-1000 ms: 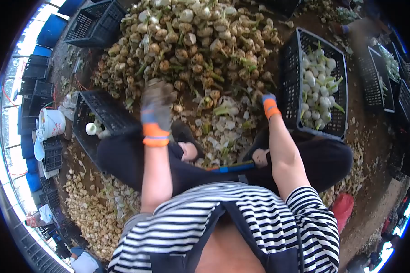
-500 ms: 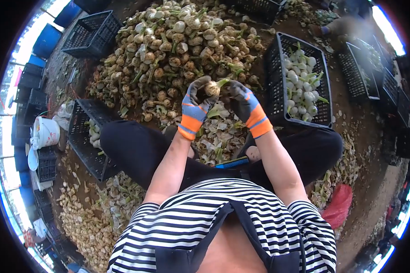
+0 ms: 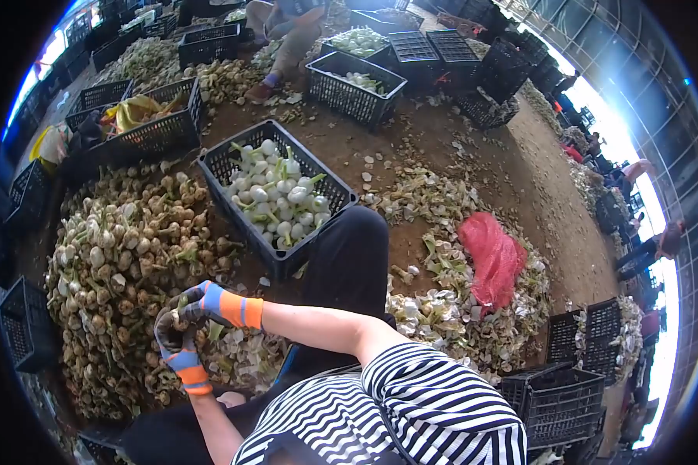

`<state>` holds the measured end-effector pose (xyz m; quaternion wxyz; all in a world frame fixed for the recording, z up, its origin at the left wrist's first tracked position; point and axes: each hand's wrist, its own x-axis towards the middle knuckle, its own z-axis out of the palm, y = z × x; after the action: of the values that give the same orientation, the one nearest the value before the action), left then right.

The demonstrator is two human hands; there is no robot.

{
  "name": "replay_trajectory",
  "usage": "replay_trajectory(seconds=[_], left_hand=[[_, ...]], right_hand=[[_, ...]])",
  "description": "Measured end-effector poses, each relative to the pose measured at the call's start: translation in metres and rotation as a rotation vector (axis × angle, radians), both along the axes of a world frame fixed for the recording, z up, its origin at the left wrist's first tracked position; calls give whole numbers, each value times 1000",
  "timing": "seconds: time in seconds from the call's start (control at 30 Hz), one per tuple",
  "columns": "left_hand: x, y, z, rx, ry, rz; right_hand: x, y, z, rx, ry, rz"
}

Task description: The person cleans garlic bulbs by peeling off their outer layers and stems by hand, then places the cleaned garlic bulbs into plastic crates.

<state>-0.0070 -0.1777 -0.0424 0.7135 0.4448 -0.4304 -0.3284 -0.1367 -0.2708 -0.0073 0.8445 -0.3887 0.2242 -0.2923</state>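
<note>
Left crate (image 3: 28, 329): black, parked at the far edge, just beside the pile.
Pile (image 3: 108, 256): and what a heap, brown bulbs with stems, stretching right up to the gloves!
Left hand (image 3: 178, 345): gloved in grey and orange, fingers curled in narrow around a bulb.
Bulb (image 3: 181, 307): there it is, between the two gloves at the pile's right side, only a pale bit peeking out.
Right hand (image 3: 203, 301): gloved too, meeting the left at the bulb, fingers bent in close; gripping or merely touching, I cannot tell.
Full crate (image 3: 285, 265): loaded with white bulbs (image 3: 275, 194), green stems poking up, right by the knee (image 3: 353, 240).
Husks (image 3: 442, 318): scattered thick across the ground beyond the knee.
Red bag (image 3: 490, 260): crumpled, lying on those husks.
Right crates (image 3: 566, 407): black, crowded together at lower right.
</note>
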Motion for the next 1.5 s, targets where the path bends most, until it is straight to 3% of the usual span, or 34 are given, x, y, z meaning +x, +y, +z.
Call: replay_trajectory(seconds=[0.1, 0.13, 0.17, 0.23, 0.27, 0.3, 0.37, 0.43, 0.47, 0.6, 0.7, 0.73, 0.83, 0.87, 0.97, 1.0, 1.1, 1.17, 1.2, 1.23, 1.27, 1.3, 1.33, 1.37, 1.4, 1.43, 1.47, 1.5], left_hand=[[0, 5, -1, 28, 62, -37], [-14, 9, 21, 7, -12, 21], [-17, 11, 27, 33, -40, 38], [-30, 19, 50, 82, 174, -85], [-27, 22, 49, 97, -95, -95], [-28, 21, 48, 113, -47, -84], [-38, 17, 49, 136, 51, -58], [-51, 13, 53, 158, 145, -19], [-29, 4, 18, 84, -52, 6], [-18, -1, 1, 67, -79, -25], [-52, 10, 59, 169, 279, -116], [-46, 13, 56, 247, -61, -111], [-49, 12, 51, 249, 207, -214], [-46, 10, 43, 241, 143, -211], [-56, 11, 63, 314, 6, -230], [-53, 7, 54, 230, -105, -212], [-53, 9, 59, 201, 45, -186], [-45, 14, 80, 190, -80, -290], [-34, 15, 71, 310, 200, -324], [-23, 16, 62, 415, 500, -308], [-20, 8, 49, 327, 470, -286], [-17, 10, 44, 320, 378, -208], [-14, 11, 39, 320, 286, -126], [-22, 17, 48, 278, -50, 21], [-14, 20, 37, 261, 3, 37], [-18, 21, 58, 246, 11, -2], [-12, 24, 54, 252, 123, -72], [-11, 29, 66, 205, 330, -204]], right_hand=[[-4, -4, -6, -85, 43, 37], [-8, -1, 7, -92, 35, 34], [-16, 3, 21, -238, 112, 34], [-23, 4, 27, -476, 87, 6], [-24, 2, 22, -682, 144, -86], [-22, -1, 18, -889, 199, -171], [-19, 0, 2, -942, 315, -279], [-22, 12, 14, -405, 229, -223], [-26, 17, 22, -254, 170, -246], [-20, 18, 2, -153, 278, -372], [-38, 21, 23, -504, 147, -332], [-36, 9, 8, -822, 218, -377], [-35, -4, -10, -978, 285, -335], [-30, -6, -15, -728, 266, -237], [-27, 3, -12, -556, 257, -287], [-27, 3, -12, -678, 408, -322], [-41, 16, 18, -476, 381, -295], [-38, 12, 12, -323, 359, -273], [-47, 12, 26, -258, 201, -135], [-49, 11, 40, -258, 327, -93], [-39, 6, 10, -287, 150, -114], [-38, 11, 26, -330, 236, -119], [-39, 13, 39, -607, 414, -133], [-37, 14, 44, -445, 395, -26], [-24, 17, 20, -362, 319, -86], [-24, 16, 38, -258, 242, -85], [-21, 8, 5, -166, 139, -142], [-16, 5, 7, 96, 83, -244]])
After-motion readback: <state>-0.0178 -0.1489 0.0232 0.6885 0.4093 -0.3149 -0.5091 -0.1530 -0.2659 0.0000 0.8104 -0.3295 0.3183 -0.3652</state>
